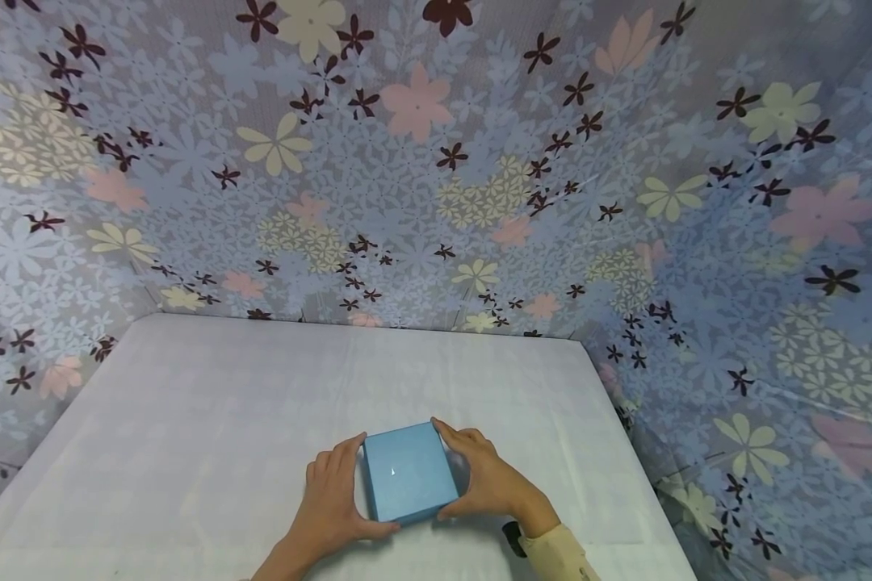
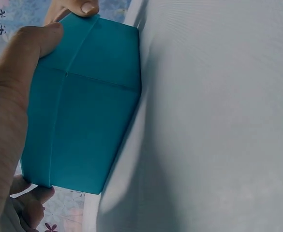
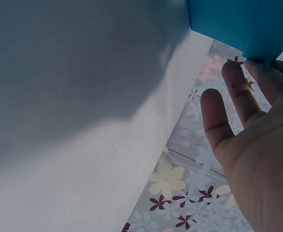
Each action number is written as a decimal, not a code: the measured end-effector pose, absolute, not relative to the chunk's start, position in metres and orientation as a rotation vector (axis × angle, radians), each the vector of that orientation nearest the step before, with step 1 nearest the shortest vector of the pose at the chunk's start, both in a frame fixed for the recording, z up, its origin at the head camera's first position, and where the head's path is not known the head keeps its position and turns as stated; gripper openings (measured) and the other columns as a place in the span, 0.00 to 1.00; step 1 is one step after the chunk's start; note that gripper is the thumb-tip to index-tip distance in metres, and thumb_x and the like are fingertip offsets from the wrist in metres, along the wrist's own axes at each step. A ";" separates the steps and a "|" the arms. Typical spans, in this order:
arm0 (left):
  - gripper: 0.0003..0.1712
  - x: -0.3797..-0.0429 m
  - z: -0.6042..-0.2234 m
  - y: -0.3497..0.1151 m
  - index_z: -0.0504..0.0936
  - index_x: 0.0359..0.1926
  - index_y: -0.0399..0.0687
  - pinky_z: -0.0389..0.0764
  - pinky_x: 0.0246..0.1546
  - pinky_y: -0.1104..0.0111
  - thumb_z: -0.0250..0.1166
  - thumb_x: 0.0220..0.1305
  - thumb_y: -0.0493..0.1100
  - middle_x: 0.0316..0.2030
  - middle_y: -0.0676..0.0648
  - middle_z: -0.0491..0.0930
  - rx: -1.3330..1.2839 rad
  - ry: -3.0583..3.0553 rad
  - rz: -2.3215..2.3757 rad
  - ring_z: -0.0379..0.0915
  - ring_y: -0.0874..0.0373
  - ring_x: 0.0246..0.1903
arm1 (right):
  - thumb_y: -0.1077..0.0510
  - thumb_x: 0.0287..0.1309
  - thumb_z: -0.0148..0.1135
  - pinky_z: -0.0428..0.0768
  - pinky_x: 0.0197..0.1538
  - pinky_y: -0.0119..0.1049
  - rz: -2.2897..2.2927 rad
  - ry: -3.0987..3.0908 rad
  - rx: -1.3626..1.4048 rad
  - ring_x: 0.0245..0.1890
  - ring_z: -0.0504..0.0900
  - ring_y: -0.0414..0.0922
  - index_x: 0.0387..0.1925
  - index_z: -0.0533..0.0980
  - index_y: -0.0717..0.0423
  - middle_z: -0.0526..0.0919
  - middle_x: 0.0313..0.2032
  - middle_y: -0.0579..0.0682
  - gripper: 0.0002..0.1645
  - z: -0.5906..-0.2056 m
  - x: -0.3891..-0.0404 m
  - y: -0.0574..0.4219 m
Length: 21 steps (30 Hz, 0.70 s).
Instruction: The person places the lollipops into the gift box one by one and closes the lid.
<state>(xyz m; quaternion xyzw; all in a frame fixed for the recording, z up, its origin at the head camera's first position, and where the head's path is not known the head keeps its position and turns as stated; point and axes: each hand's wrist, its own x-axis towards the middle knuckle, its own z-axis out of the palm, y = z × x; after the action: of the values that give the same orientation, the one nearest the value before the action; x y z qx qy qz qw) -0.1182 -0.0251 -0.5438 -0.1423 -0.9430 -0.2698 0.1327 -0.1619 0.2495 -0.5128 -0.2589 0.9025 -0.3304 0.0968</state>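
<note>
A light blue square box (image 1: pixel 410 474) with a lid is near the front middle of the white-covered table, set slightly askew. The lid's rim shows as a seam along the box's side (image 2: pixel 95 125) in the left wrist view. My left hand (image 1: pixel 333 500) grips the box's left side, thumb at the near corner and fingertips at the far one. On the opposite side my right hand (image 1: pixel 490 474) holds it between thumb and forefinger, its other fingers (image 3: pixel 235 79) off the box. The lid looks closed, so the inside is hidden.
A white cloth (image 1: pixel 262 387) covers the table, whose back edge meets a wall hung with flower-patterned fabric (image 1: pixel 407 194). More of this fabric hangs at both sides. A dark band (image 1: pixel 513 538) is at the right wrist, beside a pale yellow sleeve (image 1: pixel 559 553).
</note>
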 end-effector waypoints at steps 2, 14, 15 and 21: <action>0.78 -0.118 -0.544 -0.026 0.58 0.69 0.46 0.62 0.44 0.57 0.71 0.15 0.81 0.59 0.47 0.67 -0.411 -2.736 -0.787 0.60 0.54 0.47 | 0.36 0.22 0.82 0.69 0.55 0.57 -0.983 2.663 -0.772 0.61 0.59 0.44 0.73 0.44 0.28 0.60 0.66 0.35 0.77 -0.513 -0.162 0.249; 0.78 -0.112 -0.550 -0.023 0.56 0.70 0.43 0.63 0.46 0.55 0.71 0.17 0.81 0.58 0.44 0.67 -0.358 -2.814 -0.816 0.61 0.51 0.49 | 0.32 0.26 0.78 0.71 0.52 0.56 -0.962 2.595 -0.778 0.62 0.58 0.46 0.73 0.43 0.28 0.57 0.68 0.36 0.74 -0.518 -0.161 0.250; 0.79 -0.112 -0.550 -0.022 0.56 0.70 0.43 0.63 0.46 0.55 0.71 0.17 0.81 0.58 0.44 0.67 -0.358 -2.811 -0.811 0.61 0.51 0.48 | 0.32 0.26 0.78 0.71 0.53 0.56 -0.965 2.594 -0.773 0.62 0.58 0.45 0.73 0.43 0.28 0.57 0.69 0.35 0.74 -0.518 -0.161 0.251; 0.78 -0.114 -0.549 -0.020 0.55 0.70 0.44 0.63 0.46 0.55 0.71 0.18 0.80 0.58 0.44 0.67 -0.356 -2.812 -0.808 0.60 0.51 0.48 | 0.35 0.25 0.80 0.68 0.55 0.57 -0.980 2.585 -0.723 0.62 0.56 0.46 0.73 0.44 0.29 0.56 0.70 0.37 0.75 -0.517 -0.163 0.252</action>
<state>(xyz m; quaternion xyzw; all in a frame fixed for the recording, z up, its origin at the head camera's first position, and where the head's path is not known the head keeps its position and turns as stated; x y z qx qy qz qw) -0.1145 -0.0201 -0.5489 -0.1201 -0.9496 -0.2729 0.0970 -0.1632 0.2518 -0.5167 -0.2506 0.8955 -0.3395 0.1414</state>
